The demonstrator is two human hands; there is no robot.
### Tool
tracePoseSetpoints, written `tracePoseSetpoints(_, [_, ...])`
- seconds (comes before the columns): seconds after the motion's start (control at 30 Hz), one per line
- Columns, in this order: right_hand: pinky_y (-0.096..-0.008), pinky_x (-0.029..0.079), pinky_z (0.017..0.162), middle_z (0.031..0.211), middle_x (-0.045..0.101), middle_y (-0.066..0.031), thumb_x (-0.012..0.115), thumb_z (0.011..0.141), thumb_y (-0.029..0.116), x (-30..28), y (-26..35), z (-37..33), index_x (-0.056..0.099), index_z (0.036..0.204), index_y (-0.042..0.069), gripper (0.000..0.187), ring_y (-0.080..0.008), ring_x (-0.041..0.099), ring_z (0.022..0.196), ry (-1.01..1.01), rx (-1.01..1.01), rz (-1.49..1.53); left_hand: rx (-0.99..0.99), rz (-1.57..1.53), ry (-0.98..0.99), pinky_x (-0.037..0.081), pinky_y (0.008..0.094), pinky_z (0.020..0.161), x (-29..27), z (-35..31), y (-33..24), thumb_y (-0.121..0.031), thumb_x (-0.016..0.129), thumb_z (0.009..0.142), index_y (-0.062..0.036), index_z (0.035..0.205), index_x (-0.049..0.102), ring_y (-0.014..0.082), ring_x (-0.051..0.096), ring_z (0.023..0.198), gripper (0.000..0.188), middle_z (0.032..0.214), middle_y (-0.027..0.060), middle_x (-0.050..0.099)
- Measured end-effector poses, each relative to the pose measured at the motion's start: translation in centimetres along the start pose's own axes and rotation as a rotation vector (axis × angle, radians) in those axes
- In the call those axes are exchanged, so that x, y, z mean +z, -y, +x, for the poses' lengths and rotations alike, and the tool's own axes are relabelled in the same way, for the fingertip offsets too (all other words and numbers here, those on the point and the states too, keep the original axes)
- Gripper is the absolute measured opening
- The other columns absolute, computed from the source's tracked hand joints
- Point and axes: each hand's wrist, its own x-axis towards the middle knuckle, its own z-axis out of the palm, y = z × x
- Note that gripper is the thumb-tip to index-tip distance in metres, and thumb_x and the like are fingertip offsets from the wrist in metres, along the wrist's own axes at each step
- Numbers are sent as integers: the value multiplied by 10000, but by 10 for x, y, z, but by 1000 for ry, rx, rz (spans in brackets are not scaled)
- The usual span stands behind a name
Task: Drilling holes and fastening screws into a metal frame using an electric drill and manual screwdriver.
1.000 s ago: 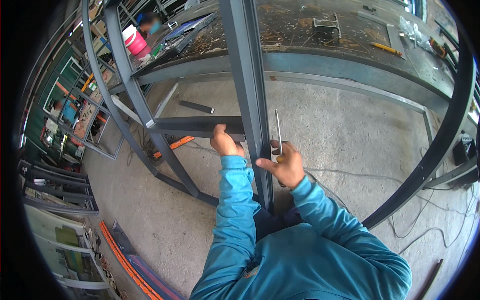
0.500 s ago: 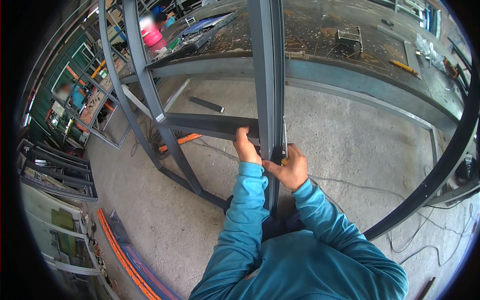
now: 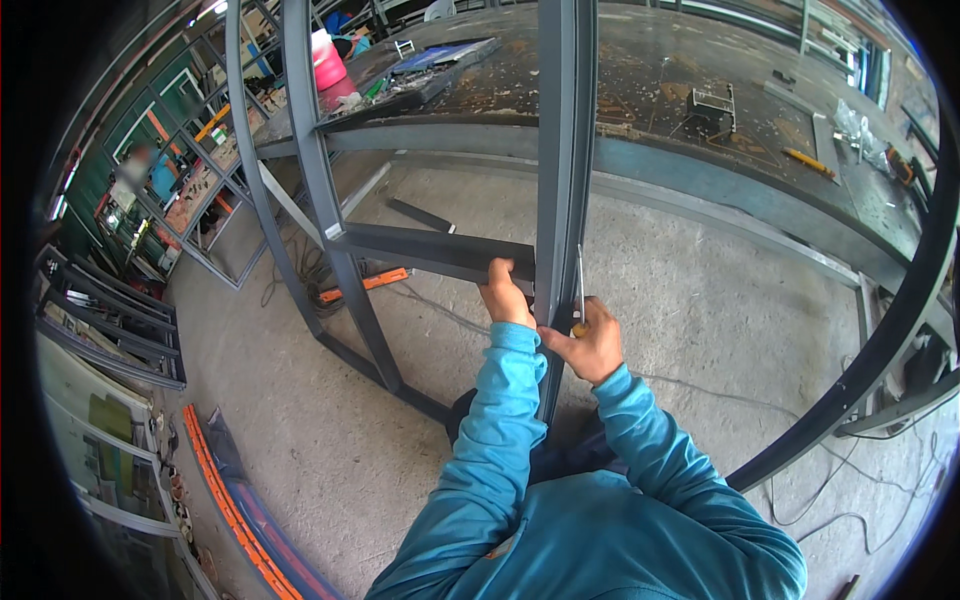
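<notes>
Beside a dark grey metal upright (image 3: pixel 566 140)
Left hand (image 3: pixel 508 298) clasps a grey metal crossbar (image 3: pixel 430 250) near its end; right hand (image 3: pixel 594 345) closes round a yellow-handled, silver-shafted screwdriver (image 3: pixel 580 285), extending beyond it.

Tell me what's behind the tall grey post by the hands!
Behind the tall grey post, the dark worktable and, lower down, the concrete floor show on both sides. The strip directly behind it is covered, so I can't tell what's there.

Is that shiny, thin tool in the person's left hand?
No, the shiny, thin tool is in the right hand, while the left hand grips the dark grey crossbar.
</notes>
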Motion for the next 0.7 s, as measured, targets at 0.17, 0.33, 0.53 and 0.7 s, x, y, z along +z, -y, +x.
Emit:
tracePoseSetpoints(0.17, [-372,506,616,785,630,-137,893,597,299,7,2,-2,677,827,-37,461,-286,637,672,-12,-71,44,93,2,-85,503,356,662,-5,7,8,-257,592,787,-3,828,626,214,597,696,259,801,67,616])
tracePoseSetpoints(0.33, [-306,511,600,776,677,-110,891,612,245,7,-10,-8,621,920,-77,520,-136,611,670,-12,41,13,50,-89,-131,498,353,730,12,-10,3,-228,627,760,-9,907,616,213,585,785,264,869,70,603])
tracePoseSetpoints(0.53, [-290,506,598,781,675,-95,886,618,249,10,-4,-8,626,951,-81,536,-119,595,670,3,1,14,70,-89,-122,506,354,768,3,2,4,-218,628,758,6,1016,581,234,585,810,344,933,94,598])
tracePoseSetpoints(0.7, [-350,476,582,705,582,-102,899,592,295,11,-9,-4,623,813,-40,486,-208,572,609,-63,6,-13,43,-11,-118,516,353,761,9,-4,5,-213,624,763,13,1033,570,235,592,825,356,946,98,595])
